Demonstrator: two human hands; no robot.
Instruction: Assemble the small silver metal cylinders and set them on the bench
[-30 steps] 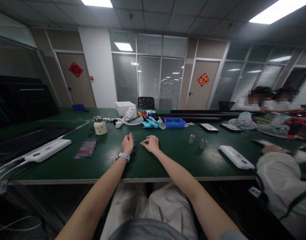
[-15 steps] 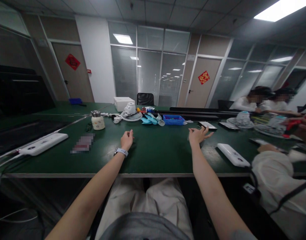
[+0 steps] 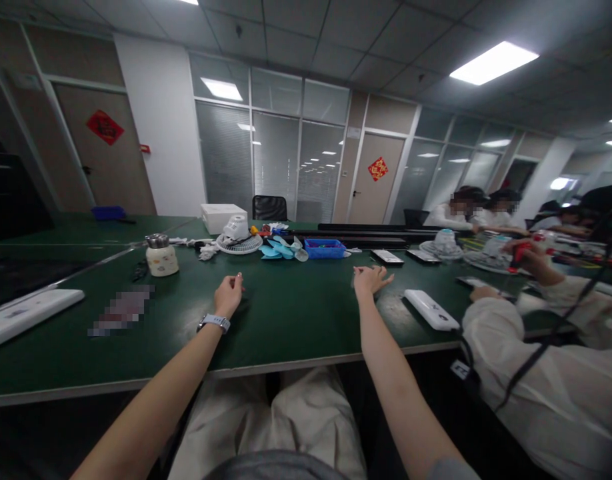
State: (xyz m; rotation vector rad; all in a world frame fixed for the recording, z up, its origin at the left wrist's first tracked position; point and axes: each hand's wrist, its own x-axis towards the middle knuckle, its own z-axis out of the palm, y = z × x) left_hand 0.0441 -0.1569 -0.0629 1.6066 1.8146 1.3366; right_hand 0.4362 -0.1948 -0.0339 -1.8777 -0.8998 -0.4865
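Note:
My left hand [image 3: 229,295], a watch [image 3: 214,324] on its wrist, is over the green table [image 3: 291,320] with its fingers curled together in a pinch. Whatever they may hold is too small to make out. To the right, my right hand [image 3: 371,281] has thumb and forefinger brought together, while the other fingers spread outward. A faint clear edge shows by its fingertips, too blurred to name. Beyond both hands lie light-blue fan blades [image 3: 280,249] and a blue basket [image 3: 325,249]. A white fan part with a round grille [image 3: 240,244] stands beyond my left hand.
Left of me stand a cream flask [image 3: 162,259] and a white power strip [image 3: 33,316]. A second white power strip [image 3: 430,309] lies right of my right hand. Close on the right, a co-worker's hand [image 3: 533,260] holds a red tool [image 3: 520,255]. Phones lie farther back.
The view has turned to the right and tilted up slightly, so the table items sit farther left. Both hands keep nearly the same pose over the table.

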